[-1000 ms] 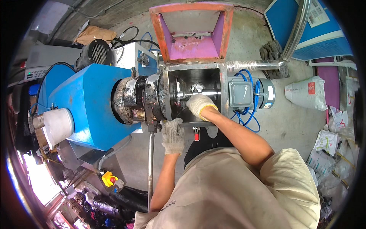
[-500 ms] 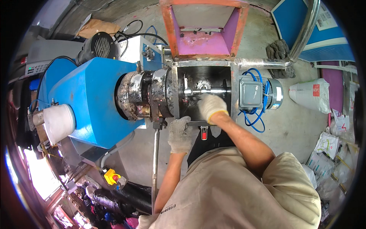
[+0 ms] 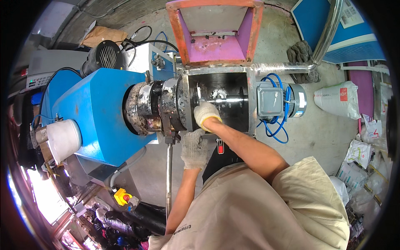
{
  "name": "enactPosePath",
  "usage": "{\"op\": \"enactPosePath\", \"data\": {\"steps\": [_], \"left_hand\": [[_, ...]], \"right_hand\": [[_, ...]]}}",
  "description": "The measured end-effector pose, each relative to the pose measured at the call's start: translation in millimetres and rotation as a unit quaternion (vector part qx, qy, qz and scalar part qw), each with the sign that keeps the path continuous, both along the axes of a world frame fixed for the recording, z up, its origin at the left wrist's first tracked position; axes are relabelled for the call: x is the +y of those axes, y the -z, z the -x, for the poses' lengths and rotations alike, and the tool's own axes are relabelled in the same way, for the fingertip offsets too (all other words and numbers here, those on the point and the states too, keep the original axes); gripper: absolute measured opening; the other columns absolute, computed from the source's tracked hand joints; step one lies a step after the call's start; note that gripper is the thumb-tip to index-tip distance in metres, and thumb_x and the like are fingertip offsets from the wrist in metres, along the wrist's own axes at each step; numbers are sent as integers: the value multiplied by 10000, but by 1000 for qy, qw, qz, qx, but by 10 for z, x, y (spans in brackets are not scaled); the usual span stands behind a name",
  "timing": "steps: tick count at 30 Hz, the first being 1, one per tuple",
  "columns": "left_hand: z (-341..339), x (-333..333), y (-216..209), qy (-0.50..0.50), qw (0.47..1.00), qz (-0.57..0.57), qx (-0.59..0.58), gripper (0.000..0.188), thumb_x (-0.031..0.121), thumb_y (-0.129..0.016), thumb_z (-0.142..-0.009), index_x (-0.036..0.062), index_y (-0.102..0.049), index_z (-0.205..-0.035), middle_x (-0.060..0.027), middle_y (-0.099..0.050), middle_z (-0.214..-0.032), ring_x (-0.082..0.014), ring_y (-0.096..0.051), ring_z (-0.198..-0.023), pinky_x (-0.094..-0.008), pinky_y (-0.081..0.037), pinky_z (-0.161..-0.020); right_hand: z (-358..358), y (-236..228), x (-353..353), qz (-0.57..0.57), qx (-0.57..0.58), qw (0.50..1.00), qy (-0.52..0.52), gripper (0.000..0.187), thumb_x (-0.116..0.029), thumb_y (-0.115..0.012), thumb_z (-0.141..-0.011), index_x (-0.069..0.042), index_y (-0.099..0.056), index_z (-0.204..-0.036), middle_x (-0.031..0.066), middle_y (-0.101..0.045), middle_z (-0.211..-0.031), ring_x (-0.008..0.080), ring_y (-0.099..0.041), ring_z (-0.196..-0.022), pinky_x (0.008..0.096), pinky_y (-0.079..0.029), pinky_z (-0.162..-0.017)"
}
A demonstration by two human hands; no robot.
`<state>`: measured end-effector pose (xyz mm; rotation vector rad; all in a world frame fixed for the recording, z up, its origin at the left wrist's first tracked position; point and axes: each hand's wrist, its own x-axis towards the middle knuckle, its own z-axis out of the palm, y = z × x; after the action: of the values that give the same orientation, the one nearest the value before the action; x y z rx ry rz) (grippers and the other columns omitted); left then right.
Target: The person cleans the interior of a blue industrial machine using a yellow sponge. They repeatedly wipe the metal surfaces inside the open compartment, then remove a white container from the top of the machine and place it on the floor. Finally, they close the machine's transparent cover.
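Note:
An open metal box point(image 3: 252, 98) with a dark inside stands before me, a shiny shaft point(image 3: 231, 100) running across it. My right hand point(image 3: 206, 114), in a pale knitted glove with a yellow cuff, reaches over the near wall into its left part. The fingers are curled beside the shaft's left end; what they hold, if anything, is hidden. Outside the near left corner is my left hand point(image 3: 194, 151), in a greyish dotted glove. Its fingers are bent in close to the box's edge, and I cannot make out anything in them.
Left of the box, a grimy metal barrel point(image 3: 143, 104) joins a blue machine housing point(image 3: 98, 112). A grey motor point(image 3: 271, 102) with blue cable sits right. Behind rises an orange-and-purple hopper point(image 3: 214, 48). A red latch point(image 3: 220, 146) and a metal pole point(image 3: 168, 179) are near my arms.
My right hand has moved left inside the box, from beside the middle of the shaft to its left end. My left hand stays by the near corner. The view has shifted slightly.

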<state>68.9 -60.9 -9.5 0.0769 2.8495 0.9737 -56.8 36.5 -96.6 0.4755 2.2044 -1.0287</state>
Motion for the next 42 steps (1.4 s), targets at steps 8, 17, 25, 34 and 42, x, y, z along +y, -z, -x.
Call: {"op": "enactPosePath", "data": {"steps": [8,17,25,34,42], "left_hand": [[-41,-21,62,-1,998,-7,64,396,27,-723,-778,108,-647,-1157,-106,-608,-950,-320,-574,-907,-441,-482,-881],[-13,14,20,7,998,-2,68,398,17,-726,-750,115,-663,-1131,-79,-557,-881,-282,-561,-843,-420,-485,-816],[-45,23,-1,2,997,-8,72,388,26,-723,-745,109,-678,-1121,-71,-545,-850,-272,-551,-801,-400,-486,-802],[-42,-16,68,-2,998,3,57,382,50,-726,-748,101,-677,-1124,-67,-566,-868,-257,-558,-805,-404,-492,-817],[-12,45,50,6,998,7,68,389,45,-728,-761,98,-670,-1142,-71,-565,-885,-266,-561,-822,-406,-491,-834]], "right_hand": [[120,75,120,-6,32,999,-37,353,-319,-591,-936,-52,-780,-1068,225,-722,-1176,415,-677,-1148,464,-569,-918],[715,989,766,-87,41,971,-218,604,-570,-494,-1006,-47,-759,-1149,206,-692,-1270,373,-637,-1247,459,-531,-997],[594,428,412,-72,13,978,-195,365,-326,-623,-914,-98,-774,-1157,190,-692,-1284,367,-655,-1235,458,-541,-996],[305,-155,696,-96,47,928,-357,328,-227,-645,-851,-69,-788,-1101,213,-722,-1201,379,-698,-1143,466,-560,-947],[-69,372,368,-46,100,949,-296,362,-300,-608,-904,-92,-783,-1143,157,-728,-1241,353,-698,-1171,467,-571,-947]]}}
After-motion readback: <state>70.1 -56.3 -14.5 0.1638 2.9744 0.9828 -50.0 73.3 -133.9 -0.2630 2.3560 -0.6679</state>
